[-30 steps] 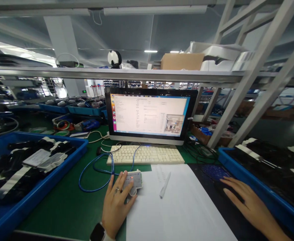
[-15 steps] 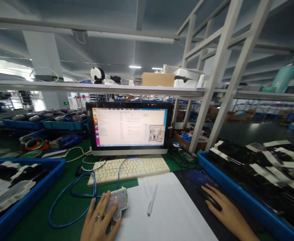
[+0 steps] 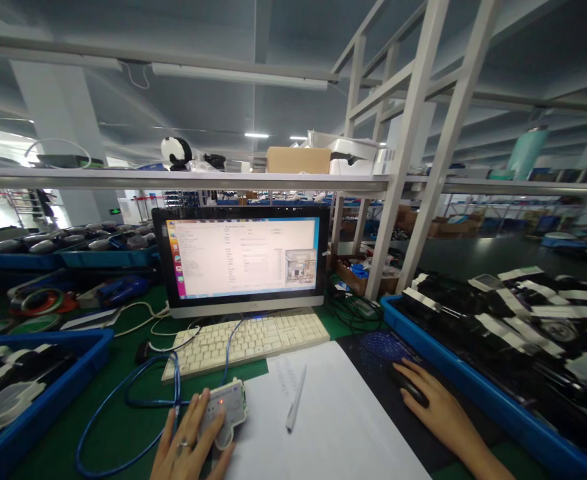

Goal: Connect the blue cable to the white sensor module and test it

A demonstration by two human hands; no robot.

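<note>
On green tabletop (image 3: 113, 427): left hand (image 3: 188, 447) clasped small white device (image 3: 225, 408), red light lit; right hand (image 3: 438, 413) cupped over mouse (image 3: 409, 389); check underway.

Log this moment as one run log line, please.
left hand on small white device | right hand on black mouse | pen on paper sheet

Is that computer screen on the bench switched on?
On. The black-framed computer monitor glows with a bright white window and a small picture at its lower right.
</note>
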